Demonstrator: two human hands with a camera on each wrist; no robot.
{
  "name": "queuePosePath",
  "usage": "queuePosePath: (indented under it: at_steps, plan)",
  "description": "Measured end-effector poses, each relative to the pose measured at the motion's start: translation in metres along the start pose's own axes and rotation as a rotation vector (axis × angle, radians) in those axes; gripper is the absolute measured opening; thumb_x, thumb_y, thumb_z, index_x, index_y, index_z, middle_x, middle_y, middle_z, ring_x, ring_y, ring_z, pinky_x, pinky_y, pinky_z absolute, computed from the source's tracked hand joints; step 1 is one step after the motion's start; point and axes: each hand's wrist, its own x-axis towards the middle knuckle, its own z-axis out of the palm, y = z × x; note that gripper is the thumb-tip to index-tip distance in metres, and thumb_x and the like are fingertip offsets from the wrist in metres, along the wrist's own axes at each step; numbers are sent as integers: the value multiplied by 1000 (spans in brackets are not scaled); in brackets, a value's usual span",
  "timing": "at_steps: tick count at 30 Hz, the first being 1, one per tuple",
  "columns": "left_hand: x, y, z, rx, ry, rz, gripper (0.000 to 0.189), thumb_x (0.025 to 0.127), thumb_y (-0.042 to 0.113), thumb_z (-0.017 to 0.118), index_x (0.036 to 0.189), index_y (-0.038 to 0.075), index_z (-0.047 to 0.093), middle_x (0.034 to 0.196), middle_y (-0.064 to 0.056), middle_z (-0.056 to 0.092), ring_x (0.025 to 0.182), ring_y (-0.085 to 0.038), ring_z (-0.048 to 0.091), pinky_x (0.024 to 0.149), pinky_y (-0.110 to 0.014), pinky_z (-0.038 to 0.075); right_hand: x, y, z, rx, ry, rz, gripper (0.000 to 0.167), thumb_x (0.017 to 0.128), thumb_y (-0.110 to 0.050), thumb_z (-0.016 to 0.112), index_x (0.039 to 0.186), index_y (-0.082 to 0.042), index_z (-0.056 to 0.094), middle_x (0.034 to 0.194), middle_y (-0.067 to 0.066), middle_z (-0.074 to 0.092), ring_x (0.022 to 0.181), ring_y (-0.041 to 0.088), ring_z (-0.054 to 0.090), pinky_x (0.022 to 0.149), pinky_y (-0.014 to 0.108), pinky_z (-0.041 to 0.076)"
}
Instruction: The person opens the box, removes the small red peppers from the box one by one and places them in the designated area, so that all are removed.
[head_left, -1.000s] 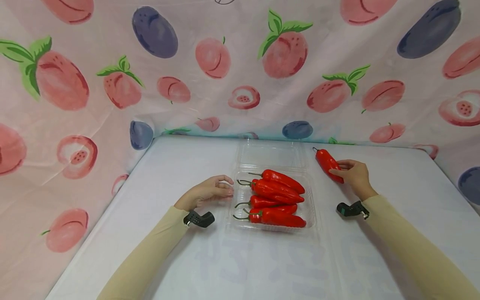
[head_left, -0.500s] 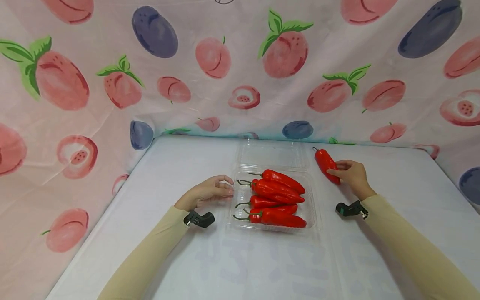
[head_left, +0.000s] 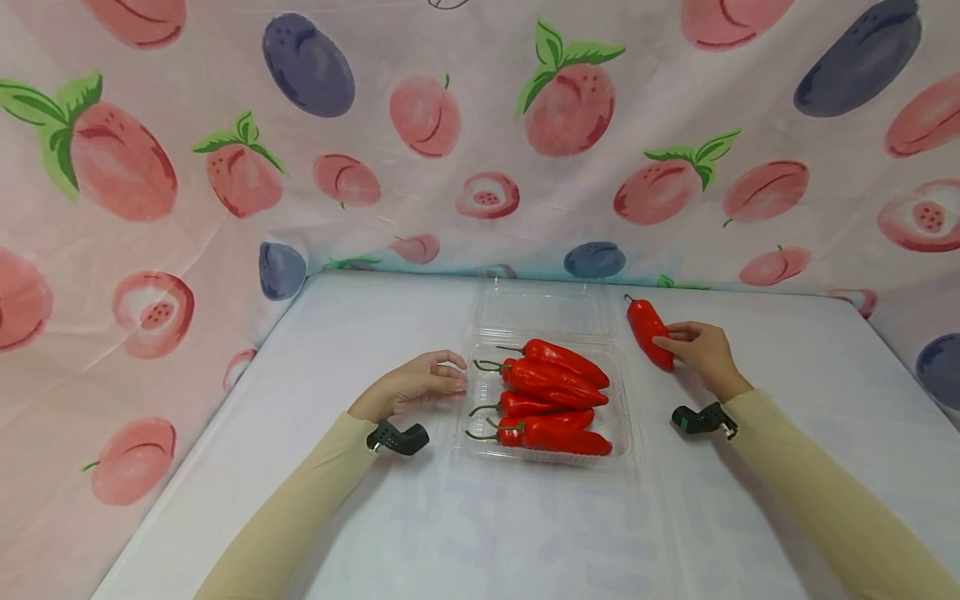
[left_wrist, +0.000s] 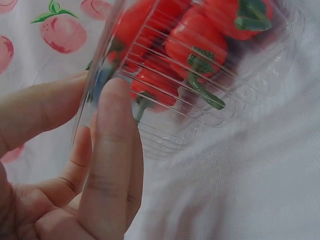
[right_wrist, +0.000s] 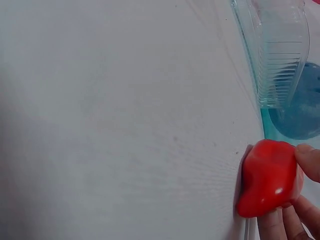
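A long red pepper (head_left: 649, 333) lies on the white table right of a clear plastic box, its stem pointing away. My right hand (head_left: 702, 350) pinches this pepper between thumb and fingers; the right wrist view shows its red tip end (right_wrist: 270, 177) and the thumb (right_wrist: 309, 159) against its side. Several red peppers with green stems (head_left: 558, 381) lie in the clear box (head_left: 621, 433), stems to the left. Beside the box's left wall is my left hand (head_left: 420, 383), fingers loosely extended. In the left wrist view its fingertips (left_wrist: 115, 95) touch the ribbed plastic wall.
The box's clear lid (head_left: 546, 308) lies folded back behind it. A fruit-print cloth (head_left: 480, 125) hangs behind and to the left of the white tabletop (head_left: 540, 533). Each wrist wears a black camera (head_left: 405, 437).
My right hand has moved slightly left with the pepper, whose near end has swung toward the box. The left hand and the peppers in the box have stayed put.
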Motion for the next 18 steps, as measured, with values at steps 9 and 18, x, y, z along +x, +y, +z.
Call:
queuePosePath:
  at_steps: [9, 18]
  plan:
    - [0, 0, 1, 9, 9, -4, 32, 88, -7, 54, 117, -4, 42, 82, 5, 63, 75, -5, 64, 71, -19, 55, -1, 0, 1, -19, -32, 27, 64, 91, -40, 58, 137, 2, 43, 132, 27, 48, 116, 39, 49, 101, 47, 45]
    - [-1, 1, 1, 51, 16, -11, 28, 88, -3, 56, 113, 2, 44, 86, 3, 63, 78, -5, 63, 75, -20, 55, -3, 0, -1, -46, -54, 15, 64, 91, -42, 57, 135, 2, 44, 133, 27, 46, 116, 38, 47, 93, 40, 49]
